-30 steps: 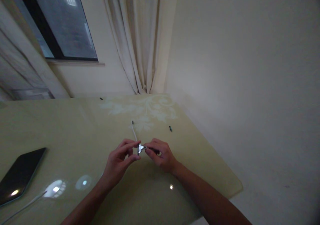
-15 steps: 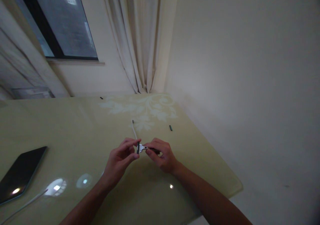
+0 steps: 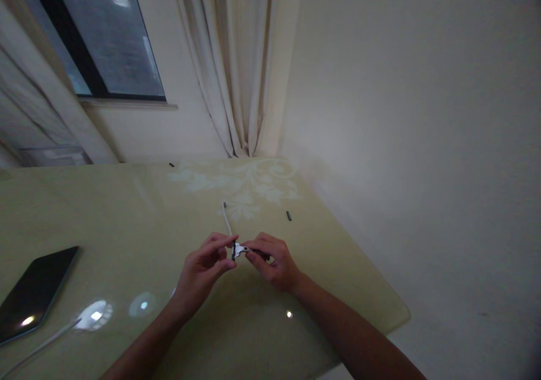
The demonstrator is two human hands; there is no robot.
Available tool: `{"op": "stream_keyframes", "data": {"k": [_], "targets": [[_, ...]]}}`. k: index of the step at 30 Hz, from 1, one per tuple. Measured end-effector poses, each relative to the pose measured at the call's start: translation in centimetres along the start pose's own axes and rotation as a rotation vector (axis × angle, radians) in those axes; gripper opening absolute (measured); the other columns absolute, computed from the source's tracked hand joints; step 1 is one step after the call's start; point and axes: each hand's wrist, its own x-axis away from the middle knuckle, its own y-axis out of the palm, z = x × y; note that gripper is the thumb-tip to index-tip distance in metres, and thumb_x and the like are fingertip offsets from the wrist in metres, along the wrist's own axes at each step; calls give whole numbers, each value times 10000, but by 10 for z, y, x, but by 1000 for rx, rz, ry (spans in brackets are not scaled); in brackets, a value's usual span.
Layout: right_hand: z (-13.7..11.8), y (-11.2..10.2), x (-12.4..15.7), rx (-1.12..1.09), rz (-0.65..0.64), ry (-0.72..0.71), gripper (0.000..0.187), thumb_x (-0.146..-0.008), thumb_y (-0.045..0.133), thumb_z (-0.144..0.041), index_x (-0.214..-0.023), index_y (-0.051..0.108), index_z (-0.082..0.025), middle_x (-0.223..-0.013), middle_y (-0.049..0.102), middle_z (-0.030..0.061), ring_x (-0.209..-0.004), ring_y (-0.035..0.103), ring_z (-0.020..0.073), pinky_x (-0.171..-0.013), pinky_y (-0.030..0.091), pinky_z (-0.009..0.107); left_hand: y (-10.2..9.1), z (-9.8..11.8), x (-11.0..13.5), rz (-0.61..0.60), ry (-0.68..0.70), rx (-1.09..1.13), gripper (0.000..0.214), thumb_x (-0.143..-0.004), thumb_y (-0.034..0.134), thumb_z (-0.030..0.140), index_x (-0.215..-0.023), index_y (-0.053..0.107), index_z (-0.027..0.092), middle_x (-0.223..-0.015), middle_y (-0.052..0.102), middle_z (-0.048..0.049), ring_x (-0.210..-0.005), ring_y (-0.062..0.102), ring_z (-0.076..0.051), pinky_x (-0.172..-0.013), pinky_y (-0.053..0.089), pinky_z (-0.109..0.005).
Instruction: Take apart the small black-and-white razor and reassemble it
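Note:
Both hands meet over the middle of a pale yellow table [image 3: 127, 216]. My right hand [image 3: 273, 264] pinches a small silver and dark metal tool [image 3: 242, 250] that points left. My left hand [image 3: 203, 270] has its thumb and forefinger closed on the tool's left tip, where a small dark piece sits. A thin white stick [image 3: 227, 219] lies on the table just beyond the hands.
A dark phone [image 3: 36, 292] lies at the left, with a white cable [image 3: 42, 346] near the front left edge. A small dark piece [image 3: 289, 216] rests at the right, another [image 3: 171, 164] far back. Wall, curtain and window stand behind; the table's right edge is close.
The hands stay nearly still. The left fingers shift slightly on the tool's tip.

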Motion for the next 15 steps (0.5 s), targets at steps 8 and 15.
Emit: {"op": "stream_keyframes", "data": {"k": [8, 15], "targets": [[0, 1, -1, -20, -39, 20, 310, -1018, 609, -393, -1139, 801, -181, -792, 616, 43, -641, 528, 128, -611, 445, 253, -1, 5, 0, 26, 57, -102, 380, -747, 875, 339, -1120, 823, 286, -906, 646, -35, -713, 569, -134, -698, 523, -278], [4, 0, -1, -31, -68, 34, 318, -1020, 605, -421, -1115, 793, -183, -779, 610, 36, -672, 541, 142, -639, 448, 266, 2, -2, 3, 35, 0, -65, 367, -768, 852, 343, -1125, 820, 267, -916, 636, -39, -755, 582, -145, -702, 520, -274]]}}
